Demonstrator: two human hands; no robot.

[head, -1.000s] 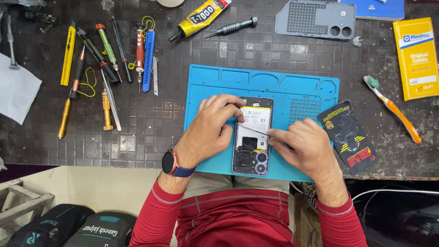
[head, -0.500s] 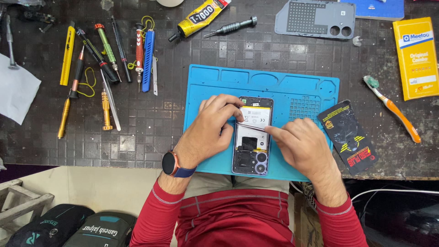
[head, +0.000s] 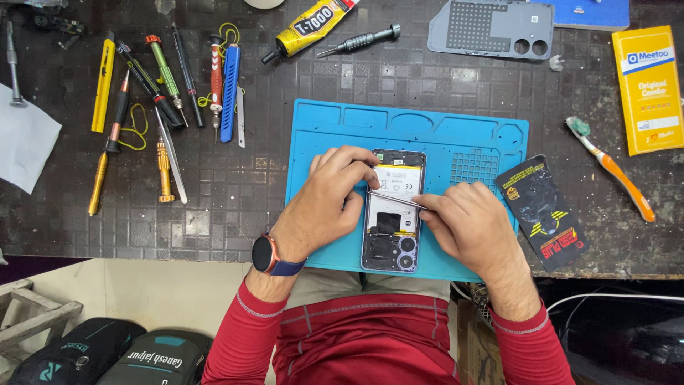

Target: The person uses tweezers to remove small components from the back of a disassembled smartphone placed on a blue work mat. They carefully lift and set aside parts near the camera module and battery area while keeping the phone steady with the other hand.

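An opened phone (head: 394, 214) with its back cover off lies on a blue repair mat (head: 456, 135), its battery and camera rings exposed. My left hand (head: 328, 199) rests on the phone's left edge, fingers curled over its upper part and holding it down. My right hand (head: 467, 224) grips thin metal tweezers (head: 395, 199), whose tip reaches across the phone toward my left fingers.
Screwdrivers, a blue pry tool (head: 229, 93) and yellow tools lie in a row at the left. A glue tube (head: 310, 27), a grey phone back cover (head: 491, 28), a yellow box (head: 648, 89), a toothbrush (head: 613, 167) and a black packet (head: 541, 214) surround the mat.
My right hand now holds the tweezers level across the phone's middle, tip near my left fingers. My left hand has stayed on the phone.
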